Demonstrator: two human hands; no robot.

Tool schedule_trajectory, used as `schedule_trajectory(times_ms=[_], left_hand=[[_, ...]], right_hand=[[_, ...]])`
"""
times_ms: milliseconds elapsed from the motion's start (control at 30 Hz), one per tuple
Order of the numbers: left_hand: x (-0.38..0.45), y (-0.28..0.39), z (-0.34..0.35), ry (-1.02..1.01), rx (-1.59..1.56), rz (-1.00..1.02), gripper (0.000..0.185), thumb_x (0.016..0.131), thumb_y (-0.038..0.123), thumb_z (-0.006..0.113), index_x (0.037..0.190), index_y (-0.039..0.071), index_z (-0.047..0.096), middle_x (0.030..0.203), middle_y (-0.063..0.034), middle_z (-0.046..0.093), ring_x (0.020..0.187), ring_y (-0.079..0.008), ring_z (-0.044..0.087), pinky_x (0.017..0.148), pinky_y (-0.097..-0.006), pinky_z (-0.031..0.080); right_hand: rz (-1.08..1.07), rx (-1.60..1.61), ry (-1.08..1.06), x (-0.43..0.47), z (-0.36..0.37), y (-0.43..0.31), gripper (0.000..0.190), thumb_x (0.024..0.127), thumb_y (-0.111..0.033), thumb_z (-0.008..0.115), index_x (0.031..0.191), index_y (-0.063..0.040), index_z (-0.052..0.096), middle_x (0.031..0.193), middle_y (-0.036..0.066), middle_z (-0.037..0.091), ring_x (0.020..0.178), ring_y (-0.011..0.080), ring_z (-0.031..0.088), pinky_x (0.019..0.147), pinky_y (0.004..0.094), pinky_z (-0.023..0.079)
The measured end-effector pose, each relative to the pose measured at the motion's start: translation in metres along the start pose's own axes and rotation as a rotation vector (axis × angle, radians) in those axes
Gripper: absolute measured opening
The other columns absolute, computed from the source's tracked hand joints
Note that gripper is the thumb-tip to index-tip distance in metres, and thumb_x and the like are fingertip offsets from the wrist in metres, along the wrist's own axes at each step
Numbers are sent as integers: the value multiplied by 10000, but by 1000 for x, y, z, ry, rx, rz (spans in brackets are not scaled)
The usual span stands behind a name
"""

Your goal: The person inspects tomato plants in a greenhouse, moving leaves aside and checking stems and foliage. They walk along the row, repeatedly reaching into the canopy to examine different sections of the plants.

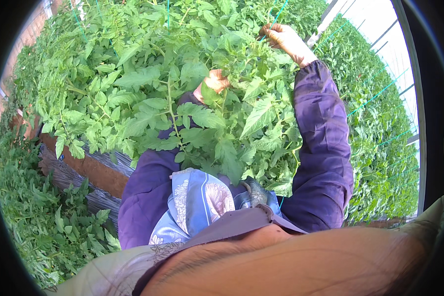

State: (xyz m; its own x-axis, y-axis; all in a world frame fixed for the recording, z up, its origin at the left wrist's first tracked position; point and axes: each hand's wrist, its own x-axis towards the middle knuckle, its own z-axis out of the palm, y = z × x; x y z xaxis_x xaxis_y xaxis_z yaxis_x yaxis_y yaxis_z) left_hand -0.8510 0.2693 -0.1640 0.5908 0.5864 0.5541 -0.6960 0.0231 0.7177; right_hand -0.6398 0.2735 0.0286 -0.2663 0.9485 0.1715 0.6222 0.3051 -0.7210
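Dense tomato plants point(198, 114) fill the space before me, with broad serrated leaves and thick green stems. My right hand point(277, 35) is raised at the upper right, its fingers pinched around a taut green twine point(280, 13) that runs up out of the picture. Lower and to the left, my left hand point(215, 82) reaches in among the foliage beside the leafy top of a tomato plant point(238, 70). Leaves cover part of its fingers, so whether it grips a stem is hidden.
More green twines point(168, 14) hang through the plants. On the right, a further row of plants point(377, 148) stands beside a pale frame post point(414, 92). At lower left, plastic film point(63, 166) borders a strip of bare soil point(103, 177), with low plants point(70, 229) alongside.
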Motion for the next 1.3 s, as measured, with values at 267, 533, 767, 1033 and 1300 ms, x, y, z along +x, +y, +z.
schedule_trajectory(times_ms=[267,533,767,1033,1300], left_hand=[[10,-36,-39,151,-354,178,186,865,81,537,1043,48,576,985,-99,606,887,-230,576,733,-360,483],[20,-30,-37,254,-325,5,129,884,101,524,985,58,592,959,-105,622,893,-263,603,755,-411,502],[36,-32,-33,269,-184,-168,147,877,122,550,996,37,569,908,-113,631,800,-235,609,656,-384,490],[42,-37,-11,225,-194,-283,184,858,82,567,1017,-5,540,881,-120,625,777,-236,606,644,-350,481],[51,-50,-16,256,-101,-157,185,835,29,580,1001,-45,546,931,-160,625,832,-261,617,714,-364,507]], right_hand=[[-127,356,-131,1,28,44,161,798,-114,542,924,-43,614,885,22,601,806,96,565,687,243,454],[-498,895,-108,-30,73,-11,718,733,43,394,1413,-67,191,1452,107,199,1289,282,302,1024,381,316],[-267,72,314,11,69,39,582,816,10,450,1373,-38,287,1196,116,528,1018,215,552,903,296,408],[-161,-741,368,17,66,35,417,747,-166,591,1138,-35,531,951,182,618,873,290,609,744,368,488],[56,625,161,8,53,55,480,967,-328,238,1131,43,494,1005,180,629,905,274,610,826,343,455]])
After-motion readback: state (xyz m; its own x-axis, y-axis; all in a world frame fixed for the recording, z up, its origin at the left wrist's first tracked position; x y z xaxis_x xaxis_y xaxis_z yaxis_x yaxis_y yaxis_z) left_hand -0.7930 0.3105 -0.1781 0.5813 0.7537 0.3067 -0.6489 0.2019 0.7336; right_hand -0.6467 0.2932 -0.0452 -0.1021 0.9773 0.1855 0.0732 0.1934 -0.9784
